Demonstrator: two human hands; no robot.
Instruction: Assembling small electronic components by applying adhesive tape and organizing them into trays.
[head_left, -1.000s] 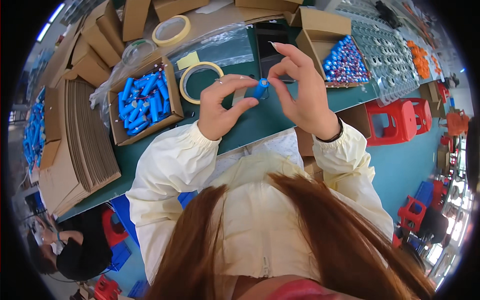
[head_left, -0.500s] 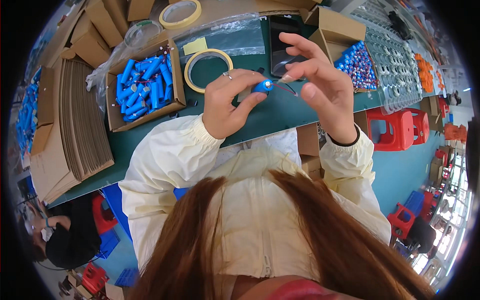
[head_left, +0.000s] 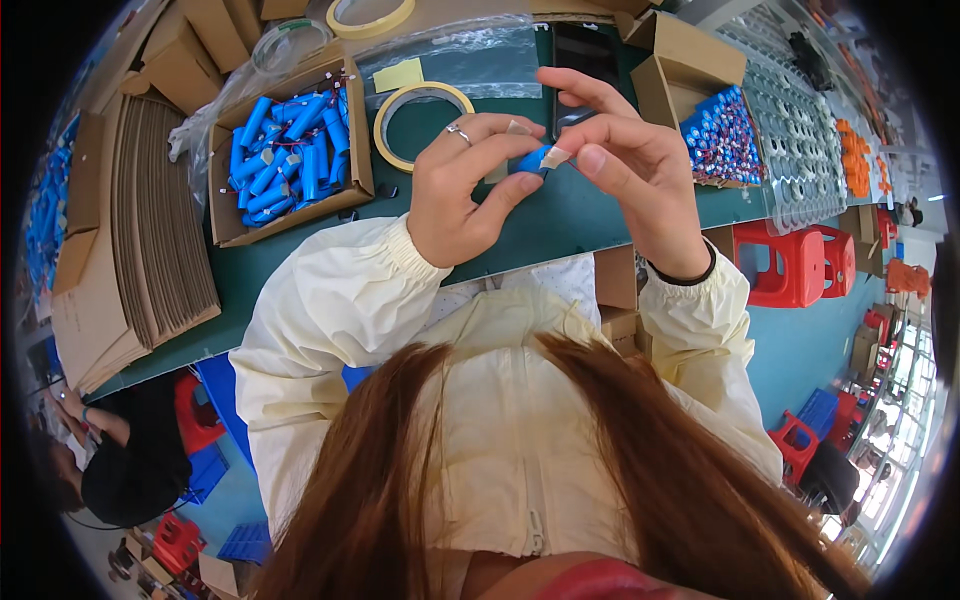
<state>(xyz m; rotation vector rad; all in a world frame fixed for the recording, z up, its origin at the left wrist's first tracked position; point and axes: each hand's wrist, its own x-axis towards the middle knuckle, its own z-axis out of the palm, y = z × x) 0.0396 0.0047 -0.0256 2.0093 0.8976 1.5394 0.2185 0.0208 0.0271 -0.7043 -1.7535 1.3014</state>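
My left hand [head_left: 465, 190] is closed round a blue cylindrical battery [head_left: 530, 161], its end toward my right hand. A small piece of cream masking tape [head_left: 553, 157] lies across that end. My right hand [head_left: 640, 165] has its index fingertip and thumb at the tape, pinching it against the battery, with the other fingers raised and bent. Another small tan scrap [head_left: 517, 128] shows by my left index finger. The battery's wires are hidden behind my fingers. Just beyond my left hand, a roll of masking tape [head_left: 386, 124] lies on the green table [head_left: 540, 222].
At left stands a cardboard box [head_left: 366, 190] of blue batteries beside stacked cardboard sheets [head_left: 160, 230]. At right are another box [head_left: 690, 70] of batteries and clear plastic trays [head_left: 795, 130]. A black phone [head_left: 585, 55] and a plastic bag [head_left: 470, 60] lie at the back.
My right index finger and thumb have moved left onto the battery's end. The tape piece now covers that end, and the red and black wires are no longer seen.
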